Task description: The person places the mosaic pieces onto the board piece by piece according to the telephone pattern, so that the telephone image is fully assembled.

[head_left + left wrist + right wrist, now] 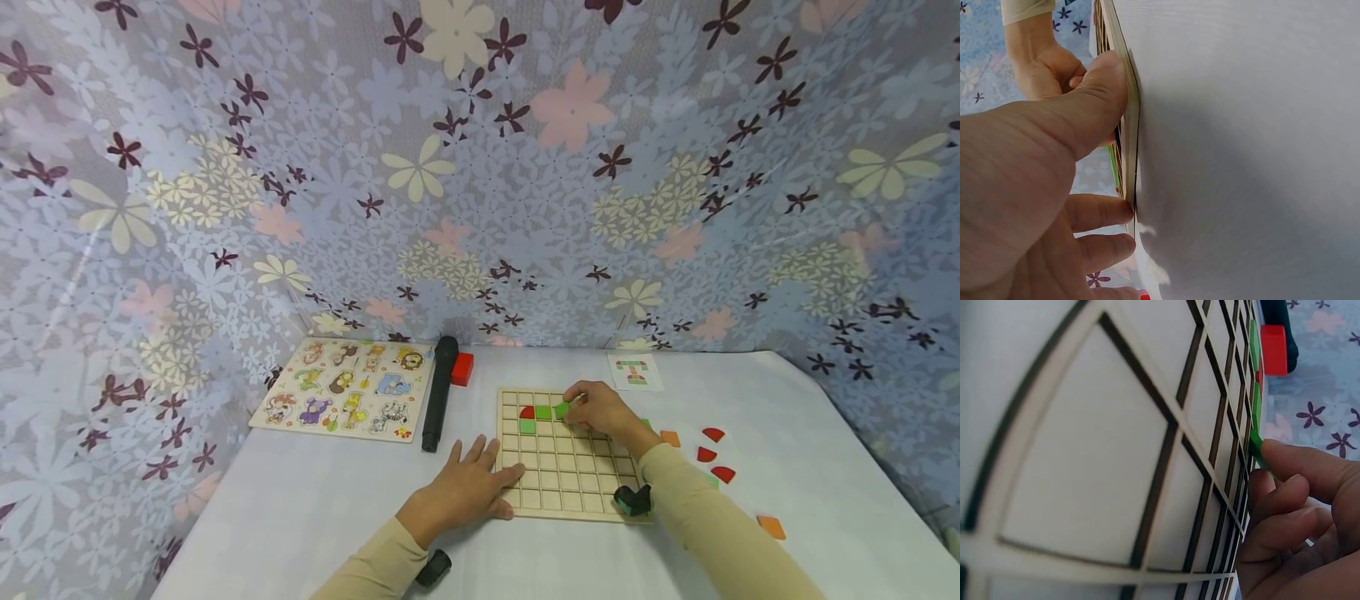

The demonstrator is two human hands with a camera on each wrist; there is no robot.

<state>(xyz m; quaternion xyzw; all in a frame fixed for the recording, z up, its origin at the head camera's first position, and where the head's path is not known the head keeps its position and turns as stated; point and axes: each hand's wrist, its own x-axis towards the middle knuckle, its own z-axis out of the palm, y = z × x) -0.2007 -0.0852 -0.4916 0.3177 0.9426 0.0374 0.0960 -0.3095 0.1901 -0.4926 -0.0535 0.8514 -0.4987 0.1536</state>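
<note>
A wooden grid board (pixel 570 483) lies on the white table. My left hand (pixel 465 483) rests at its left edge with fingers spread; in the left wrist view the thumb and fingertips touch the rim. Over the board's upper part, my right hand (pixel 603 410) pinches a green square tile (pixel 1257 445) between thumb and finger. That tile is tilted at a cell in the right wrist view. Just left of it a green tile (pixel 543 412) sits in a cell, beside a red quarter-round tile (pixel 527 412). Another green tile (pixel 528 426) lies below the red one.
Loose red quarter-round tiles (pixel 713 434) and orange tiles (pixel 670 437) lie right of the board, partly behind my right arm. A pattern card (pixel 636 372) is behind the board. On the left are a black rod (pixel 441 396), a red block (pixel 462 369) and an animal puzzle (pixel 345 392).
</note>
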